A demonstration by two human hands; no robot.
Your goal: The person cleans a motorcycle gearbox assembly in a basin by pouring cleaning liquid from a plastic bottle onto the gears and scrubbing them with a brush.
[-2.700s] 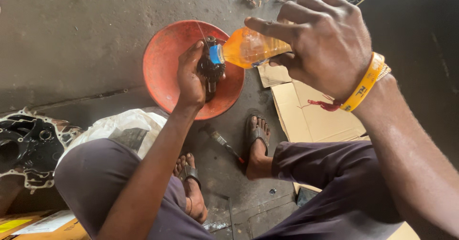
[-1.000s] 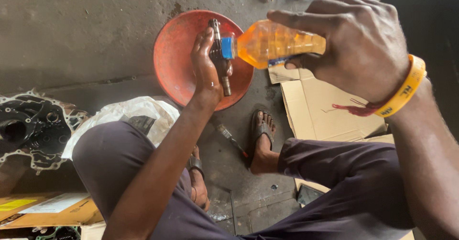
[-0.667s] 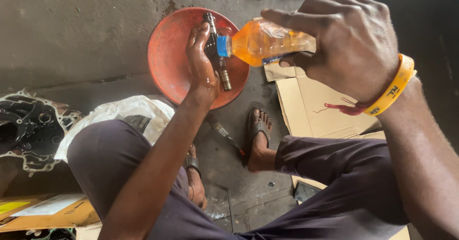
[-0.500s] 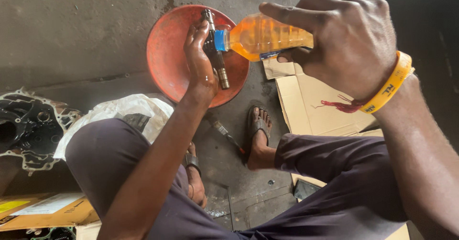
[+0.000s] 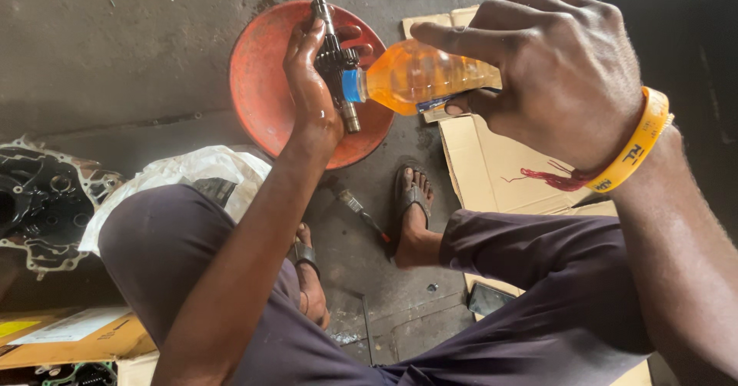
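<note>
My left hand (image 5: pixel 309 86) grips a dark metal geared shaft (image 5: pixel 334 59) and holds it upright-tilted over a round red bowl (image 5: pixel 257 86) on the concrete floor. My right hand (image 5: pixel 553 71), with a yellow wristband, is wrapped around a clear plastic bottle of orange liquid (image 5: pixel 415 78). The bottle lies tipped sideways, its blue cap end (image 5: pixel 352 86) touching the shaft's middle. The shaft's lower tip points down toward the bowl.
Flattened cardboard (image 5: pixel 500 178) lies to the right of the bowl. A small brush or screwdriver (image 5: pixel 363 215) rests on the floor between my sandalled feet. A black engine casing (image 5: pixel 38 209) sits at far left beside a white plastic bag (image 5: pixel 184 174). A cardboard box (image 5: pixel 69 336) is lower left.
The shaft in my left hand has turned from lying low in the bowl to standing more upright. The bottle has stayed tipped against it, shifting slightly lower.
</note>
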